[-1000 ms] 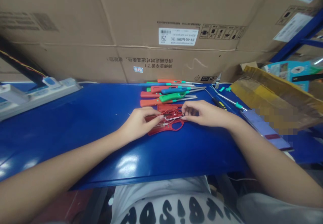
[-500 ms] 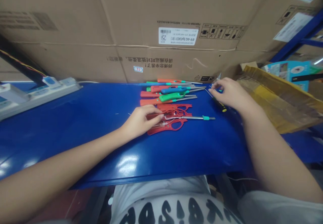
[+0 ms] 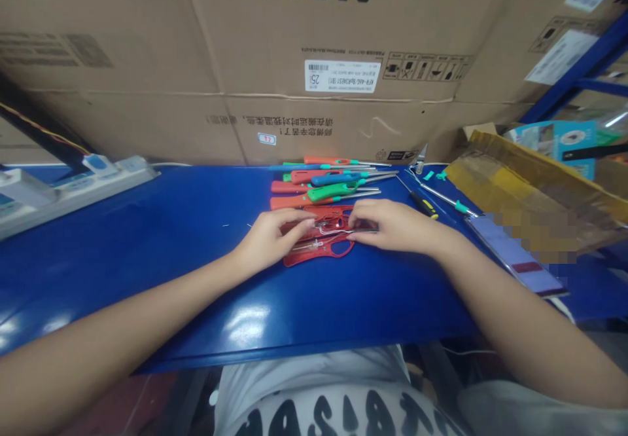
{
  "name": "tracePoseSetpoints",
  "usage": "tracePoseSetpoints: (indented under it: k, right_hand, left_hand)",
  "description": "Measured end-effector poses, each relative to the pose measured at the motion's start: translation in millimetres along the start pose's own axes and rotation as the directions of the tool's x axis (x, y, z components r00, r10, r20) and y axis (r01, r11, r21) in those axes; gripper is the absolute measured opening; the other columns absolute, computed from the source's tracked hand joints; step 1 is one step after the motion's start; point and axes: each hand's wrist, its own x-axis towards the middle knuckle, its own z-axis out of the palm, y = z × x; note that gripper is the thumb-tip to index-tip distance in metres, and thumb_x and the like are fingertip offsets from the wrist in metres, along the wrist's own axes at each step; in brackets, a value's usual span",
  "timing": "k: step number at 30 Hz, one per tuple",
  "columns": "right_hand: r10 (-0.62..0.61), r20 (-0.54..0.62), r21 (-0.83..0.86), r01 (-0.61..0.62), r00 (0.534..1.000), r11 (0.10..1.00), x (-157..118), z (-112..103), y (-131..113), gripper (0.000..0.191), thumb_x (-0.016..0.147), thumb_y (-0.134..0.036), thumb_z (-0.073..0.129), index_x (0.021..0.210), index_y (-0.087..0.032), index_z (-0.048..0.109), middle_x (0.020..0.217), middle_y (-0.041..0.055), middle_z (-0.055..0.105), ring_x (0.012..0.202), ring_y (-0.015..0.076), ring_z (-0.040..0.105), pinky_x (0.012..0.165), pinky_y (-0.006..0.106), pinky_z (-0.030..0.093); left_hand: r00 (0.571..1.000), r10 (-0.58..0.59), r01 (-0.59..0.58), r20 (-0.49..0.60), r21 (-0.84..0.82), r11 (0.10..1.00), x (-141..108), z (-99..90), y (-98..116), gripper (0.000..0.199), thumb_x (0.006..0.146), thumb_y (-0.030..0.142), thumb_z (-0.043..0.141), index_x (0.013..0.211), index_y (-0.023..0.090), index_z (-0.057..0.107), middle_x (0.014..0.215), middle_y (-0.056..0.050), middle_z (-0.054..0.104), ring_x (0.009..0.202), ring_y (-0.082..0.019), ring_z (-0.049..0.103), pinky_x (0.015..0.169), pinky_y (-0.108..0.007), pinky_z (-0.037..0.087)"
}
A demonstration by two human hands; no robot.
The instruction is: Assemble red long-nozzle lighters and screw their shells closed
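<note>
Since the right hand [image 3: 385, 223] was out by the screwdriver [image 3: 426, 207] half a second ago and is now back at the opened red lighter casing [image 3: 321, 253], work there is two-handed again. Left hand [image 3: 269, 236] hasn't shifted much: thumb and index pinch the casing's left end, rest of the fingers loosely curled. Right fingers bent over the right end, above a metal rod [image 3: 366, 230]; can't tell if they grip it or the white wires [image 3: 336, 231] between the hands. My read: innards still loose, casing not closed. Casing lies flat mid-desk [image 3: 206, 298], just on the near side of a pile of assembled lighters [image 3: 326, 192]. Further right: screwdriver, a loose rod with teal collar [image 3: 444, 198], lilac device [image 3: 515, 256], yellow-taped packaging [image 3: 534, 187]. Power strip [image 3: 88, 190] far left, big carton [image 3: 196, 128] behind.
</note>
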Motion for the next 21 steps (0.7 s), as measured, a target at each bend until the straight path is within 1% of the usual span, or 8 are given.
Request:
tracePoseSetpoints:
  k: [3, 9, 12, 15, 17, 18, 20, 21]
  right_hand:
    - [0.011, -0.002, -0.026, -0.011, 1.000, 1.000, 3, 10, -6, 0.016, 0.094, -0.036, 0.064, 0.091, -0.020, 0.064, 0.093, 0.0027, 0.068, 0.076, 0.0148, 0.057, 0.063, 0.026, 0.037]
    - [0.004, 0.004, 0.004, -0.004, 1.000, 1.000, 1, 10, -4, 0.010, 0.094, -0.031, 0.063, 0.093, -0.021, 0.065, 0.094, 0.0019, 0.069, 0.077, 0.0141, 0.058, 0.063, 0.025, 0.037]
    - [-0.018, 0.000, 0.018, 0.018, 1.000, 1.000, 1, 6, -2, 0.011, 0.093, -0.032, 0.063, 0.095, -0.021, 0.067, 0.095, 0.0028, 0.070, 0.080, 0.0152, 0.060, 0.067, 0.026, 0.040]
    - [0.030, -0.141, -0.060, -0.039, 0.990, 0.997, -3, -8, 7, 0.014, 0.094, -0.033, 0.060, 0.095, -0.021, 0.068, 0.098, 0.0044, 0.071, 0.085, 0.0182, 0.063, 0.073, 0.029, 0.044]
    - [0.144, -0.310, -0.153, -0.199, 0.940, 0.968, -9, -22, 22, 0.015, 0.093, -0.030, 0.056, 0.095, -0.022, 0.069, 0.101, 0.0057, 0.072, 0.088, 0.0203, 0.064, 0.074, 0.031, 0.045]
    - [0.226, -0.386, -0.187, -0.316, 0.894, 0.930, -12, -29, 33, 0.016, 0.092, -0.030, 0.055, 0.095, -0.022, 0.069, 0.102, 0.0066, 0.071, 0.091, 0.0220, 0.064, 0.077, 0.032, 0.046]
    - [0.409, -0.463, -0.236, -0.554, 0.787, 0.799, -21, -41, 60, 0.019, 0.091, -0.030, 0.056, 0.101, -0.022, 0.069, 0.109, 0.0097, 0.070, 0.102, 0.0255, 0.063, 0.085, 0.035, 0.047]
    - [0.529, -0.472, -0.243, -0.680, 0.705, 0.692, -25, -45, 75, 0.022, 0.089, -0.028, 0.058, 0.107, -0.021, 0.069, 0.113, 0.0116, 0.068, 0.107, 0.0270, 0.062, 0.090, 0.037, 0.047]
  left_hand:
    - [1.000, -0.029, 0.029, 0.001, 0.001, 1.000, 0, -1.5, -1, 0.037, 0.100, 0.042, 0.051, 0.115, 0.019, 0.076, 0.111, -0.006, 0.079, 0.095, -0.022, 0.074, 0.083, -0.031, 0.058]
    - [0.999, -0.048, 0.048, 0.004, 0.042, 0.998, -3, -4.3, -3, 0.033, 0.094, 0.040, 0.059, 0.114, 0.017, 0.074, 0.106, -0.006, 0.079, 0.078, -0.018, 0.072, 0.073, -0.029, 0.058]
    - [1.000, 0.021, -0.020, -0.006, 0.103, 0.994, -3, -6.5, -4, 0.030, 0.095, 0.037, 0.058, 0.113, 0.018, 0.074, 0.109, -0.007, 0.078, 0.085, -0.019, 0.072, 0.076, -0.030, 0.057]
    - [0.992, 0.129, -0.128, 0.004, 0.157, 0.979, -3, -9.9, -3, 0.027, 0.096, 0.032, 0.058, 0.113, 0.018, 0.073, 0.112, -0.007, 0.075, 0.097, -0.019, 0.071, 0.086, -0.030, 0.056]
    - [0.984, 0.174, -0.177, 0.032, 0.178, 0.968, -4, -11.9, -1, 0.026, 0.097, 0.030, 0.057, 0.113, 0.018, 0.073, 0.111, -0.007, 0.073, 0.098, -0.019, 0.070, 0.089, -0.030, 0.055]
    - [0.982, 0.182, -0.187, 0.046, 0.195, 0.963, -4, -12.5, 0, 0.026, 0.097, 0.029, 0.056, 0.114, 0.018, 0.073, 0.111, -0.007, 0.072, 0.099, -0.019, 0.069, 0.089, -0.031, 0.055]
    - [0.982, 0.178, -0.188, 0.066, 0.241, 0.952, -5, -13.3, 2, 0.027, 0.097, 0.030, 0.056, 0.114, 0.018, 0.072, 0.112, -0.008, 0.071, 0.098, -0.020, 0.069, 0.088, -0.032, 0.056]
    - [0.982, 0.173, -0.186, 0.071, 0.264, 0.947, -6, -13.6, 2, 0.028, 0.097, 0.031, 0.055, 0.114, 0.018, 0.072, 0.113, -0.008, 0.070, 0.098, -0.020, 0.068, 0.086, -0.032, 0.056]
